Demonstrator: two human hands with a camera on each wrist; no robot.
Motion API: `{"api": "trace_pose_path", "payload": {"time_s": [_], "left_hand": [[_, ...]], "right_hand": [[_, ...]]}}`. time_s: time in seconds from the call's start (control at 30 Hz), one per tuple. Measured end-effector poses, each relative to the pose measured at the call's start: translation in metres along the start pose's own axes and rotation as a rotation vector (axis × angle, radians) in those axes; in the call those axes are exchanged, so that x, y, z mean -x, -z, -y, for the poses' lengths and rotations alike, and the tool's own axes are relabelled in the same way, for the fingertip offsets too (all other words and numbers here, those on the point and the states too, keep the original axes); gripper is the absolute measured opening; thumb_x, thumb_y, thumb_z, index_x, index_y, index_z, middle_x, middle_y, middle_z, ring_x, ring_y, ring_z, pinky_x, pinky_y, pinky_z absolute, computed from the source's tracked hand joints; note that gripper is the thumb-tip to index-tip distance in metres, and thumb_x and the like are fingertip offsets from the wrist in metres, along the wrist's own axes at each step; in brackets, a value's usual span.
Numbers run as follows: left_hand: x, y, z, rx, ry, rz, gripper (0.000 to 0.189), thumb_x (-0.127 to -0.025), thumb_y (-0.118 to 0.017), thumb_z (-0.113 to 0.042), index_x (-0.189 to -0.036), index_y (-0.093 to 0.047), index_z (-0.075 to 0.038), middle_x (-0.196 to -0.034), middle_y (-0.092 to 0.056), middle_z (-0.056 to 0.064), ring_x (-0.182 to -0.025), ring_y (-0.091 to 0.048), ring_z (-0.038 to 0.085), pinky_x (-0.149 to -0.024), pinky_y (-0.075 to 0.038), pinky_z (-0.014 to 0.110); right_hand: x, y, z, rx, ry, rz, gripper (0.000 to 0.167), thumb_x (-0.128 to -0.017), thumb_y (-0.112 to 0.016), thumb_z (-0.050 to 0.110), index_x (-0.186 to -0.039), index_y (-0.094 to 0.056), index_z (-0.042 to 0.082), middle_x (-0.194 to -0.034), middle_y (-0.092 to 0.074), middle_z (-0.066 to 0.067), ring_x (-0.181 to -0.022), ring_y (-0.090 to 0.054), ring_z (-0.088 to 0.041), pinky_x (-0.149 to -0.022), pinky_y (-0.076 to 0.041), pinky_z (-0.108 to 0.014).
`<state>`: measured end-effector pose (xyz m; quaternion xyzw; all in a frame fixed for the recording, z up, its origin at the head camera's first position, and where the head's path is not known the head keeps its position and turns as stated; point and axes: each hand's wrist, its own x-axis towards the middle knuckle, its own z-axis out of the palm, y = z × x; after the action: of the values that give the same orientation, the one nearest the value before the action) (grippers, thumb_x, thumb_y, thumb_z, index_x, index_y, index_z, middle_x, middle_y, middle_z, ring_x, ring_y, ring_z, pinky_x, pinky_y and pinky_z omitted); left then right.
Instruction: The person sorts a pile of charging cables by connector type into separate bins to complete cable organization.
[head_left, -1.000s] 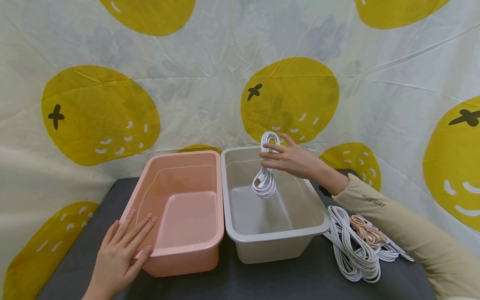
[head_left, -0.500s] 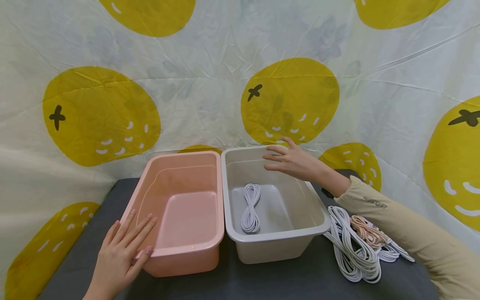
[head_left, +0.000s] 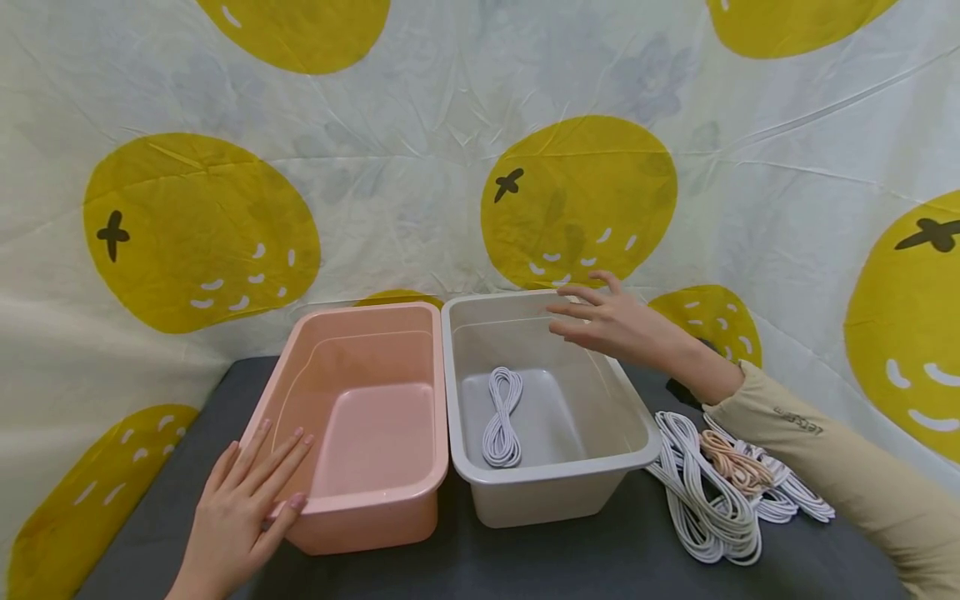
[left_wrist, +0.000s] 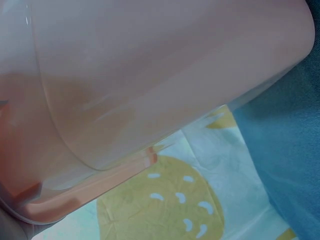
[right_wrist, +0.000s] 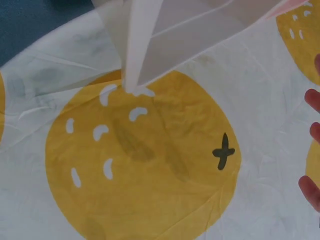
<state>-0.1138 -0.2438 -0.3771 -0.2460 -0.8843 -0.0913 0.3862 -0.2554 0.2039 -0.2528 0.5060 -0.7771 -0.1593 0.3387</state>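
Observation:
A bundled white cable (head_left: 502, 418) lies on the floor of the grey bin (head_left: 555, 477), toward its left side. Above that bin's far right part, my right hand (head_left: 611, 323) hovers with fingers spread and holds nothing. Its fingertips (right_wrist: 312, 100) show at the right edge of the right wrist view. My left hand (head_left: 238, 508) rests with straight fingers on the near left rim of the pink bin (head_left: 360, 502). In the left wrist view the pink bin's wall (left_wrist: 150, 65) fills most of the picture.
Right of the grey bin, a bundle of white cables (head_left: 708, 492) and a peach-coloured cable (head_left: 737, 463) lie on the dark tabletop (head_left: 555, 558), beside my right sleeve (head_left: 825, 454). Behind the bins hangs a fruit-printed cloth (head_left: 420, 208).
My right hand lets go of the white cable, which drops from above the grey bin onto its floor. The hand then shifts a little to the right. My left hand stays put.

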Motion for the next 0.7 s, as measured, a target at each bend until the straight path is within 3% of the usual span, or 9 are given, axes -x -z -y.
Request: {"api": "trace_pose_path", "payload": {"time_s": [0.13, 0.23, 0.37, 0.7], "left_hand": [[0.0, 0.0, 0.0, -0.005, 0.005, 0.007, 0.053, -0.091, -0.029, -0.052, -0.127, -0.051, -0.02, -0.135, -0.046, -0.006, -0.134, -0.029, 0.023, -0.113, -0.005, 0.036], [0.001, 0.0, 0.0, -0.006, 0.009, 0.016, 0.053, -0.091, -0.029, -0.052, -0.127, -0.051, -0.019, -0.135, -0.047, -0.005, -0.134, -0.029, 0.024, -0.113, -0.005, 0.036], [0.001, 0.0, 0.0, -0.004, 0.014, 0.024, 0.054, -0.091, -0.029, -0.052, -0.127, -0.052, -0.019, -0.135, -0.047, -0.005, -0.134, -0.03, 0.024, -0.113, -0.005, 0.036], [0.001, 0.001, 0.0, -0.01, 0.011, 0.03, 0.054, -0.091, -0.029, -0.052, -0.126, -0.052, -0.018, -0.135, -0.047, -0.005, -0.133, -0.03, 0.025, -0.113, -0.005, 0.036]], "right_hand": [[0.007, 0.006, -0.004, -0.038, -0.04, -0.046, 0.04, -0.068, -0.074, 0.021, -0.106, -0.062, 0.018, -0.111, -0.063, -0.005, -0.105, -0.053, -0.025, -0.087, -0.037, -0.049], [0.014, 0.01, -0.006, -0.061, -0.062, -0.09, 0.027, -0.085, -0.058, 0.032, -0.106, -0.064, 0.016, -0.108, -0.064, -0.006, -0.102, -0.054, -0.026, -0.084, -0.039, -0.047], [0.026, 0.016, -0.003, -0.09, -0.101, -0.158, 0.055, -0.095, -0.021, 0.045, -0.103, -0.066, 0.014, -0.102, -0.066, -0.006, -0.096, -0.056, -0.026, -0.079, -0.04, -0.044], [0.069, 0.025, 0.003, -0.108, -0.188, -0.235, 0.051, -0.095, -0.025, 0.044, -0.099, -0.066, 0.013, -0.095, -0.067, -0.004, -0.09, -0.056, -0.026, -0.068, -0.039, -0.043]]}}
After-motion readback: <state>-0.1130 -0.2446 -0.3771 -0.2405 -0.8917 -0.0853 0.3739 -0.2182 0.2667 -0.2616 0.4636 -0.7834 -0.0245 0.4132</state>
